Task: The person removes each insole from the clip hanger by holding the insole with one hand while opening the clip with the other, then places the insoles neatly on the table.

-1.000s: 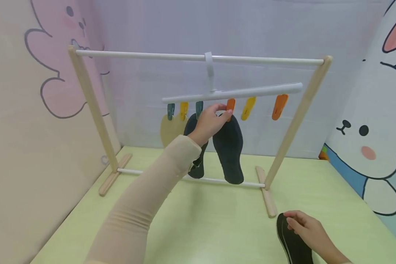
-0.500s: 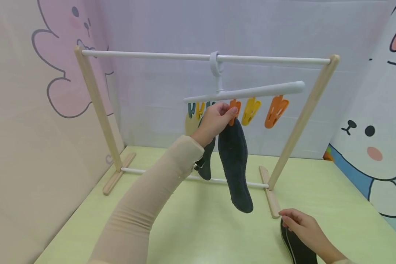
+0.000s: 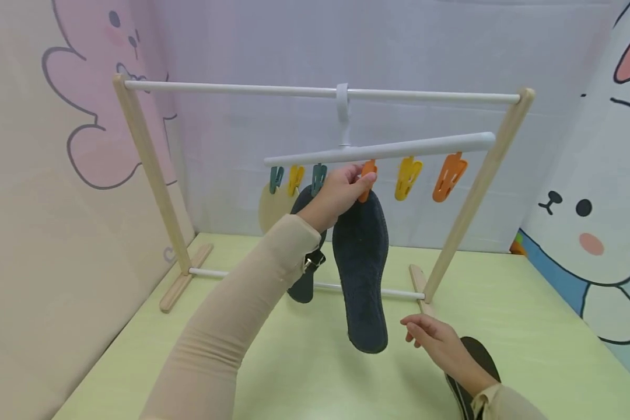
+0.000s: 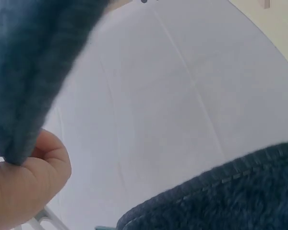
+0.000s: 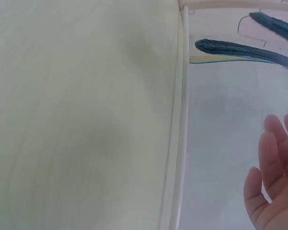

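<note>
In the head view my left hand (image 3: 333,198) pinches an orange clothespin (image 3: 367,175) under a white hanger (image 3: 425,145). A dark blue insole (image 3: 364,274) hangs from that pin, and its fuzzy end (image 4: 33,72) meets my fingers in the left wrist view. Behind my wrist another dark insole (image 3: 301,289) hangs, partly hidden, near a pale yellow insole (image 3: 273,210). My right hand (image 3: 443,347) is raised with nothing in it, its fingers loosely extended towards the lower end of the pinned insole. Below it a black insole (image 3: 480,356) lies on the table, partly covered by my wrist.
The hanger hooks over the top bar (image 3: 231,88) of a wooden rack, whose right post (image 3: 478,198) stands beside the hanger's end. Yellow (image 3: 408,179) and orange (image 3: 450,178) clothespins hang at right with nothing in them. A pale green table (image 3: 294,361) lies below.
My right hand has left the black insole on the table and moved up and left. The hanger has turned and swung a little, and the pinned insole's lower end has swung nearer.
</note>
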{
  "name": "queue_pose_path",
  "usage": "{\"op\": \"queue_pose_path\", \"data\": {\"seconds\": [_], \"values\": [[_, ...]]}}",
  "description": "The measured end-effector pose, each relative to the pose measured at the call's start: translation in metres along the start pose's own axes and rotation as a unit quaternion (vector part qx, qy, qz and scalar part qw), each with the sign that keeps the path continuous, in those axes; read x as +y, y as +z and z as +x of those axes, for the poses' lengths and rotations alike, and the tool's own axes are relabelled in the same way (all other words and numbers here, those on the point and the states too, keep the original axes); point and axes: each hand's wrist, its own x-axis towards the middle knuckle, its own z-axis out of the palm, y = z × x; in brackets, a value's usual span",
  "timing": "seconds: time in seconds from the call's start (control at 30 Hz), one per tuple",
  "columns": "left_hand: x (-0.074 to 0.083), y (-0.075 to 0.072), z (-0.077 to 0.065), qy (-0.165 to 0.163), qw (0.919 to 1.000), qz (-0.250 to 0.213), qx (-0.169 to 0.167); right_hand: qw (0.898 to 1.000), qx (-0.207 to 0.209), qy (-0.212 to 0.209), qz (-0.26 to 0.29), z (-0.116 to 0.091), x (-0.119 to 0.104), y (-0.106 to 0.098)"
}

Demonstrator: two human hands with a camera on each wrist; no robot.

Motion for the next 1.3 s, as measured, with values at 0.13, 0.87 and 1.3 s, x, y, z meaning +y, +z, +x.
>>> {"op": "queue_pose_path", "data": {"seconds": [0.13,0.87,1.3], "values": [[-0.001,-0.004,0.0,-0.011,0.9999,0.004,-0.013,0.999,-0.012,-0.042,0.023,0.009,-0.013,0.001],[-0.011,0.008,-0.001,-0.02,0.9996,-0.017,0.007,0.996,0.079,-0.011,0.05,0.071,-0.093,0.014],[-0.012,0.01,0.002,-0.024,0.9997,-0.002,0.009,0.986,0.115,0.007,0.119,0.095,-0.114,0.004]]}}
